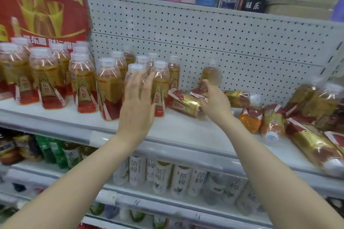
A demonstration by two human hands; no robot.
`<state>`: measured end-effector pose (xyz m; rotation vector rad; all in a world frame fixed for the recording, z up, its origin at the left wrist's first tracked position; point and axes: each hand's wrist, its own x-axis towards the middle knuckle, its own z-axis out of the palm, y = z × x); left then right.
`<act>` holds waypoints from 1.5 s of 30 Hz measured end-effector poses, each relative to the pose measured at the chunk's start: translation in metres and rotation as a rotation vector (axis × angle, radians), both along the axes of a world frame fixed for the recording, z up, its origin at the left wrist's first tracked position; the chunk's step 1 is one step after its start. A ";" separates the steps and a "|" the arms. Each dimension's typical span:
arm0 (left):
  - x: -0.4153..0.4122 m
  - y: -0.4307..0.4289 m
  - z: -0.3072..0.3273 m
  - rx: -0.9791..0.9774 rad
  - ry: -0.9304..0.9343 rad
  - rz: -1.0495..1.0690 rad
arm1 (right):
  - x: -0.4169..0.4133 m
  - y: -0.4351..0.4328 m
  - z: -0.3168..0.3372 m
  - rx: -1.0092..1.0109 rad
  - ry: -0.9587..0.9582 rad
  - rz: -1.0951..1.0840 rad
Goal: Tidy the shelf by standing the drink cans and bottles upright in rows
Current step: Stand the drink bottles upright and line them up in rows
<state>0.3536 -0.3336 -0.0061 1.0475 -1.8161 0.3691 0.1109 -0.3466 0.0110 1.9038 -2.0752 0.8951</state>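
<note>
Upright amber drink bottles [82,83] with red-gold labels and white caps stand in rows on the left of the white shelf [176,132]. My left hand [137,104] is spread flat against the front bottle [136,69] of the rightmost row, fingers apart. My right hand [214,104] grips the label end of a blurred bottle [211,73] that points cap-up by the pegboard. Two bottles lie on their sides beside that hand, a fallen bottle [183,102] to its left and a second fallen bottle [237,97] behind it. Several more tipped bottles [271,122] are heaped at the right.
A grey pegboard [223,39] backs the shelf. A red carton [42,9] stands behind the left rows. Bare shelf lies between the rows and the right heap. White tea bottles [160,176] and green ones fill the shelf below.
</note>
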 end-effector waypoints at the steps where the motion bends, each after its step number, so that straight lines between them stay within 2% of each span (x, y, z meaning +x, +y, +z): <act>1: -0.011 -0.003 -0.001 -0.021 -0.072 -0.043 | -0.013 0.004 -0.001 0.041 0.049 -0.049; 3: -0.037 -0.010 -0.004 0.048 -0.190 -0.128 | -0.036 0.013 -0.004 0.145 0.124 -0.109; 6: -0.079 -0.027 -0.010 0.269 -0.336 -0.195 | -0.063 0.023 -0.015 0.248 0.275 -0.139; 11: -0.129 -0.055 -0.010 0.462 -0.520 -0.142 | -0.079 0.024 -0.029 0.239 0.487 -0.142; 15: -0.144 -0.065 -0.007 0.453 -0.566 -0.120 | -0.083 0.018 -0.034 0.245 0.556 -0.156; 19: -0.143 -0.064 -0.004 0.408 -0.620 -0.124 | -0.089 0.014 -0.032 0.189 0.465 -0.097; 22: -0.135 -0.054 -0.004 0.396 -0.489 -0.184 | -0.089 0.016 -0.023 0.077 0.298 0.030; 25: -0.126 -0.046 0.003 0.431 -0.206 -0.236 | -0.087 0.013 -0.011 -0.074 0.060 0.137; 27: -0.120 -0.039 0.014 0.480 0.015 -0.268 | -0.083 0.006 0.002 -0.169 -0.048 0.145; 29: -0.114 -0.030 0.023 0.541 0.157 -0.280 | -0.077 -0.002 0.016 -0.230 -0.155 0.141; 34: -0.102 -0.018 0.026 0.635 0.256 -0.222 | -0.059 -0.041 0.038 -0.235 -0.371 0.211; 38: -0.092 -0.021 0.024 0.686 0.311 -0.141 | -0.043 -0.072 0.037 -0.092 -0.398 0.276; 41: -0.091 -0.023 0.024 0.685 0.337 -0.107 | -0.032 -0.091 0.037 -0.073 -0.373 0.295; 45: -0.092 -0.026 0.023 0.665 0.370 -0.084 | -0.023 -0.110 0.038 -0.049 -0.442 0.293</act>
